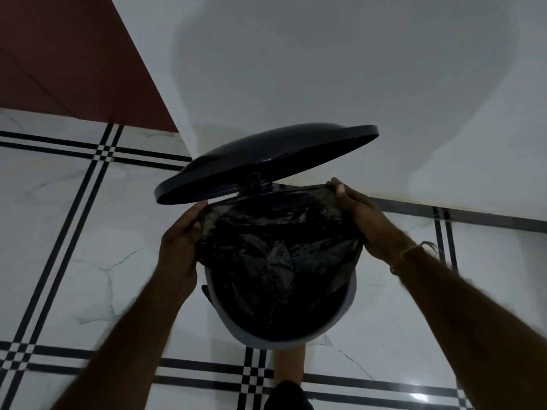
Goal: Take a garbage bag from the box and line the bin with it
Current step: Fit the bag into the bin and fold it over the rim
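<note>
A round grey pedal bin [334,329] stands on the floor against a white wall, its dark lid [266,161] raised and tilted back. A black garbage bag [275,255] hangs inside the bin, crumpled, with its mouth stretched wide. My left hand [180,241] grips the bag's edge at the bin's left rim. My right hand [364,217] grips the bag's edge at the far right rim. The near rim of the bin is bare grey. My leg and foot [288,377] are just below the bin. The box is out of view.
White marble-look floor tiles [88,247] with black stripe borders surround the bin. A white wall [325,69] rises right behind it, and a dark red door or panel [68,54] stands at the upper left.
</note>
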